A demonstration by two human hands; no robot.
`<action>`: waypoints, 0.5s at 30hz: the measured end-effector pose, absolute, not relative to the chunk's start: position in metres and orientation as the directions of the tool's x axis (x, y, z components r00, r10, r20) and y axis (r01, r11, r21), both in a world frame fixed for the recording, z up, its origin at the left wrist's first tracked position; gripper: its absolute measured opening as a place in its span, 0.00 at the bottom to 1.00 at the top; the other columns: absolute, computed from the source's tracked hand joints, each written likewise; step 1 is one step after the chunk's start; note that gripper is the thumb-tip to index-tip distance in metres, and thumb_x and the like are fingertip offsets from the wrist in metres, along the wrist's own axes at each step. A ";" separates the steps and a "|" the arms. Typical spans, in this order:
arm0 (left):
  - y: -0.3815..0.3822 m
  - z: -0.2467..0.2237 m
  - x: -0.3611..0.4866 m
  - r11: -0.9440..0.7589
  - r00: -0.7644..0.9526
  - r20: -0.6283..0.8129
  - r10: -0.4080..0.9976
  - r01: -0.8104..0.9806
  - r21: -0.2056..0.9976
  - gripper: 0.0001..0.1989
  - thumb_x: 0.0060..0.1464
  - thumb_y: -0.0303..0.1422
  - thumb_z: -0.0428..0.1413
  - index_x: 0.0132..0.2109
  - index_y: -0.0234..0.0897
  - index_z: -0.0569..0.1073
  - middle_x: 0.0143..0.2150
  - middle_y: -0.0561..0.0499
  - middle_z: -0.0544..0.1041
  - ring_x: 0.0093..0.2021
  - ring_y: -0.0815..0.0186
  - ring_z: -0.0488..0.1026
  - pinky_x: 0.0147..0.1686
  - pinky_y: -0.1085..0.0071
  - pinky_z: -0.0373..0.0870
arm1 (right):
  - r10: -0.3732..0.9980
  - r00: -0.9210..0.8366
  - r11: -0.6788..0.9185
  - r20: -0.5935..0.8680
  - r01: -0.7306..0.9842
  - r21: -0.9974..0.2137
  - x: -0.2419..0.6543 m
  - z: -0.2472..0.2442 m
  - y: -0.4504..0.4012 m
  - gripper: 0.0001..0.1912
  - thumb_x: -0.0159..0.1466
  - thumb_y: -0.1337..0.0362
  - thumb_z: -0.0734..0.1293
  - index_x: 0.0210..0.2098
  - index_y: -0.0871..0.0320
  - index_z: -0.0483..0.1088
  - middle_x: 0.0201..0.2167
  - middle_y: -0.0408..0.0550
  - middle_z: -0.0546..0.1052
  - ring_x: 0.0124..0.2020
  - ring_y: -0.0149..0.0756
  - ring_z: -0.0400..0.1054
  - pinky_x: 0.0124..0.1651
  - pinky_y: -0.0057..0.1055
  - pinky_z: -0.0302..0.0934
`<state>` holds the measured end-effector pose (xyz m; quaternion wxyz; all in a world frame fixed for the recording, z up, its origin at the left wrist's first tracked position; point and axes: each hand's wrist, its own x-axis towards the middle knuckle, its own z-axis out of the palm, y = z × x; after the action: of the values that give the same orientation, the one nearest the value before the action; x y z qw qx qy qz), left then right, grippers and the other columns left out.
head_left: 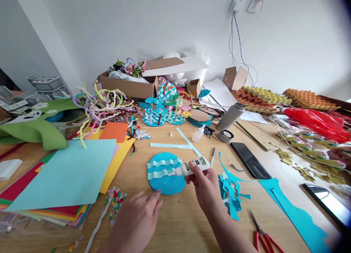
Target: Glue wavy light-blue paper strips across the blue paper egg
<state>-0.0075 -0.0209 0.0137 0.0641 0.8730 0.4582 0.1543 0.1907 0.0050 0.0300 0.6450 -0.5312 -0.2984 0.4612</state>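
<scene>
My right hand point(204, 181) is closed around a white glue bottle point(199, 166), tilted so its nozzle points left at the blue paper disc point(167, 185). The nozzle tip is over the right part of the lower wavy light-blue paper strip point(161, 173). A second wavy strip point(164, 162) crosses the disc above it. My left hand point(139, 212) holds nothing; its fingers are partly bent and the index fingertip is at the disc's lower left edge. Two flat light-blue strips point(170, 146) lie behind the disc, crossing near their right ends.
Coloured paper sheets point(65, 176) are stacked at left, with pipe cleaners point(109, 103) behind. At right lie blue scraps point(233, 194), red-handled scissors point(264, 238) and a phone point(249, 159). A small dropper bottle point(198, 133) and a steel flask point(230, 116) stand farther back.
</scene>
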 end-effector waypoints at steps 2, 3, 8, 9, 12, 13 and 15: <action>-0.023 0.016 -0.006 -0.527 0.526 0.080 0.847 0.811 0.253 0.16 0.62 0.31 0.47 0.54 0.39 0.74 0.30 0.49 0.79 0.30 0.59 0.77 0.29 0.66 0.71 | 0.931 0.356 0.000 -0.079 -0.217 -0.976 0.179 0.031 0.006 0.17 0.53 0.53 0.74 0.28 0.59 0.67 0.19 0.41 0.72 0.20 0.30 0.67 0.23 0.26 0.61; -0.023 0.018 -0.006 -0.503 0.516 0.016 0.857 0.828 0.248 0.17 0.63 0.31 0.46 0.55 0.40 0.72 0.30 0.49 0.79 0.30 0.58 0.77 0.29 0.65 0.71 | 0.939 0.338 -0.002 -0.070 -0.197 -0.980 0.173 0.030 0.006 0.17 0.54 0.53 0.74 0.28 0.59 0.67 0.20 0.41 0.72 0.20 0.30 0.67 0.23 0.26 0.61; -0.023 0.027 -0.003 -0.429 0.481 -0.188 0.856 0.866 0.258 0.20 0.64 0.31 0.44 0.61 0.43 0.67 0.34 0.46 0.80 0.35 0.54 0.78 0.33 0.62 0.72 | 0.953 0.295 -0.030 -0.070 -0.138 -0.990 0.152 0.026 0.005 0.18 0.53 0.51 0.73 0.28 0.58 0.67 0.19 0.41 0.72 0.20 0.30 0.66 0.23 0.26 0.62; -0.023 0.028 -0.002 -0.420 0.476 -0.214 0.853 0.870 0.259 0.21 0.64 0.31 0.44 0.61 0.44 0.66 0.35 0.46 0.80 0.36 0.54 0.78 0.34 0.61 0.72 | 0.953 0.294 -0.043 -0.073 -0.106 -0.993 0.151 0.026 0.004 0.19 0.53 0.51 0.73 0.28 0.59 0.67 0.19 0.41 0.72 0.20 0.30 0.66 0.22 0.26 0.61; -0.023 0.030 0.000 -0.398 0.465 -0.262 0.846 0.877 0.270 0.21 0.64 0.31 0.44 0.62 0.45 0.65 0.35 0.45 0.80 0.38 0.52 0.78 0.36 0.59 0.72 | 0.949 0.306 -0.073 -0.069 0.001 -0.997 0.152 0.026 0.002 0.20 0.52 0.49 0.73 0.26 0.58 0.66 0.18 0.42 0.71 0.19 0.31 0.65 0.21 0.26 0.60; -0.023 0.030 0.000 -0.393 0.464 -0.273 0.843 0.877 0.277 0.21 0.64 0.32 0.44 0.63 0.45 0.64 0.35 0.45 0.80 0.38 0.52 0.78 0.37 0.58 0.72 | 0.948 0.313 -0.075 -0.061 0.033 -0.997 0.152 0.026 0.001 0.20 0.52 0.49 0.73 0.26 0.58 0.66 0.18 0.42 0.71 0.19 0.31 0.65 0.21 0.26 0.59; -0.024 0.031 0.001 -0.383 0.460 -0.293 0.838 0.879 0.285 0.22 0.64 0.31 0.44 0.63 0.44 0.63 0.36 0.45 0.80 0.40 0.51 0.77 0.38 0.56 0.72 | 0.948 0.317 -0.070 -0.038 0.090 -0.994 0.154 0.024 0.001 0.19 0.52 0.49 0.72 0.26 0.58 0.66 0.19 0.43 0.72 0.19 0.32 0.65 0.21 0.27 0.60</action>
<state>0.0009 -0.0235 0.0310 0.2030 0.8300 0.5170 -0.0503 0.1538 0.0007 0.0239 0.5339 -0.6110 -0.4244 0.4017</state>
